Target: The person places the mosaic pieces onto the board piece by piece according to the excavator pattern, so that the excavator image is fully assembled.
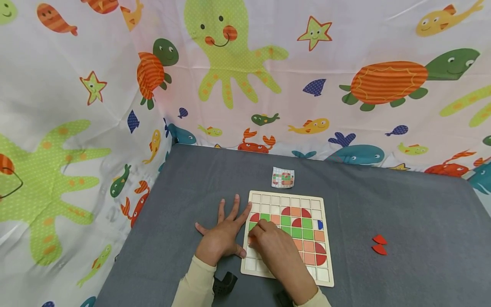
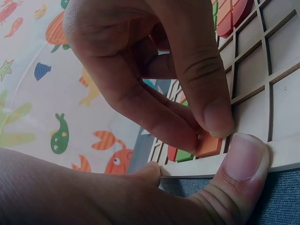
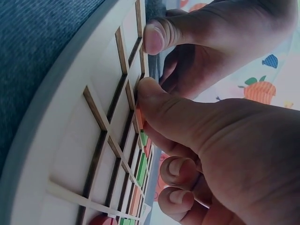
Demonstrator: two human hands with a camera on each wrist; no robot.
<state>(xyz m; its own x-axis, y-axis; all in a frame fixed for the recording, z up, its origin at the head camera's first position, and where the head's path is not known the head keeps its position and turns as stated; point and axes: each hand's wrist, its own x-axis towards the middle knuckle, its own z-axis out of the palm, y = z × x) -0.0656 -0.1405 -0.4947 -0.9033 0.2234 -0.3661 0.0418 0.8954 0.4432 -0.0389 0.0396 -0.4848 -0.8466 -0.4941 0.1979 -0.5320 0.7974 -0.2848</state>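
A pale wooden grid board [image 1: 253,265] lies on the grey cloth, partly filled with green, orange and red tiles and one partly blue cell. My left hand [image 1: 221,239] rests at its left edge with fingers spread, the thumb [image 2: 243,157] lying on the rim. My right hand [image 1: 277,249] reaches over the board's left side. Between its thumb and index finger it pinches an orange square tile [image 2: 209,145], in a cell of the left column beside a green tile [image 2: 184,155]. In the right wrist view the right hand [image 3: 234,140] mostly covers that tile.
A small printed card [image 1: 283,178] with a coloured grid pattern lies just beyond the board. Two red quarter-round pieces [image 1: 379,249] lie on the cloth to the right. A black object [image 1: 225,283] is by the left sleeve. A sea-animal curtain [image 1: 268,55] hangs behind and at left.
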